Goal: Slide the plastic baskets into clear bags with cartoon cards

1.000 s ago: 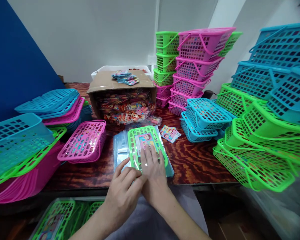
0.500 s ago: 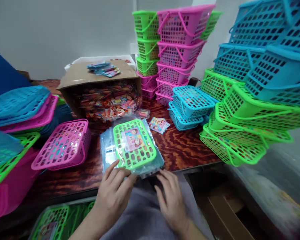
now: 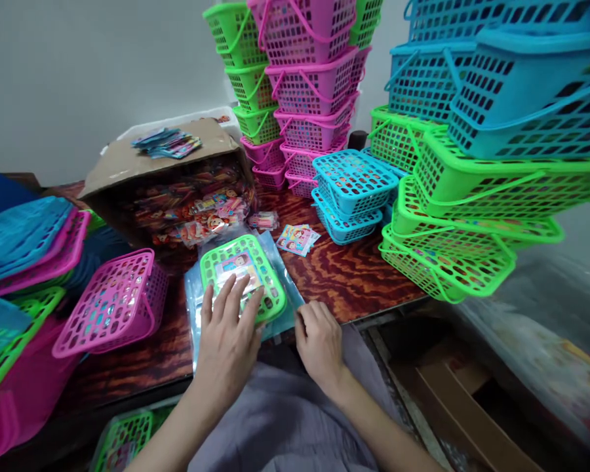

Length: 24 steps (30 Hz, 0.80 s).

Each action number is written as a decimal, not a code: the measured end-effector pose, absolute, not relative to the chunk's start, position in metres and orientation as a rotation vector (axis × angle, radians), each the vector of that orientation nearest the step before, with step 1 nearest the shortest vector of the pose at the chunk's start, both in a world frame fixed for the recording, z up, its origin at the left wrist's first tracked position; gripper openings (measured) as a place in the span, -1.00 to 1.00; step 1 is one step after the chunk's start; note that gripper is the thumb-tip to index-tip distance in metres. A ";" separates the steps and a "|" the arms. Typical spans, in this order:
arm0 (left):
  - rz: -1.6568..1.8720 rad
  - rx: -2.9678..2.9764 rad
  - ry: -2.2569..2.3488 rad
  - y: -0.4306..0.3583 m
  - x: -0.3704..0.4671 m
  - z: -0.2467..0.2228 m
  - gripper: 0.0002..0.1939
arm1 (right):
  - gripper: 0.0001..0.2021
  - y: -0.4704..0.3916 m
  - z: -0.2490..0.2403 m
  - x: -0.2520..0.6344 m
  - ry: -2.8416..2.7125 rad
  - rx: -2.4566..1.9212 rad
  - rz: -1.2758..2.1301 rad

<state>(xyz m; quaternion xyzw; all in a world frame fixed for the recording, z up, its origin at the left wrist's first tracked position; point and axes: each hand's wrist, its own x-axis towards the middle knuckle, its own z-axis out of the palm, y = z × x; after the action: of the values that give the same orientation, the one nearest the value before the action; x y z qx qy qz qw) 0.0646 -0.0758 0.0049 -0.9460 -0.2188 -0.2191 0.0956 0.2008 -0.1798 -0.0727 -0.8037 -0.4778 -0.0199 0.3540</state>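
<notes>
A green lidded basket (image 3: 270,278) in a clear plastic bag lies on a pile of flat bags (image 3: 193,295) at the table's front edge. Over its lower left part my left hand (image 3: 231,334) is spread open, with fingers apart, its fingertips on or just above the lid and the picture card. At the lower right corner of the bags, my right hand (image 3: 319,337) is curled, fingers bent in at the bag's edge. What its fingers hold, if anything, is hidden.
A pink basket (image 3: 109,305) sits left. Behind stands a cardboard box (image 3: 162,147) of packets. Cards (image 3: 298,239) and blue baskets (image 3: 356,183) are right of it. Tall stacks of pink baskets (image 3: 314,85) and green baskets (image 3: 472,183) rise at the back and right.
My left hand has moved from the bag's near edge up over the green lid, fingers spread. The right hand has curled its fingers. The view has shifted, with the back stacks now further left.
</notes>
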 end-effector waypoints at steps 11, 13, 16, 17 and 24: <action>-0.721 -2.834 -0.647 -0.078 0.062 0.005 -0.94 | -0.74 -0.182 -0.074 0.197 -1.247 -2.045 -0.039; -0.746 -2.835 -0.663 -0.078 0.063 0.003 -0.93 | -0.73 -0.182 -0.075 0.198 -1.240 -2.032 -0.016; -0.758 -2.851 -0.685 -0.078 0.065 0.000 -0.91 | -0.71 -0.181 -0.076 0.195 -1.214 -2.012 0.049; -0.754 -2.859 -0.696 -0.079 0.066 -0.001 -0.91 | -0.70 -0.180 -0.075 0.194 -1.199 -2.005 0.080; -0.720 -3.170 -0.725 -0.082 0.032 0.017 -0.56 | -0.81 -0.197 -0.066 0.229 -1.068 -1.816 0.531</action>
<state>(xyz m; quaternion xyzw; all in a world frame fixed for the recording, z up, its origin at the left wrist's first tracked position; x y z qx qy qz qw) 0.0324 -0.0823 0.0166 -0.9475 -0.2167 -0.2153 -0.0945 0.2290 -0.1969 -0.0663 -0.7396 -0.4352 0.2163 0.4656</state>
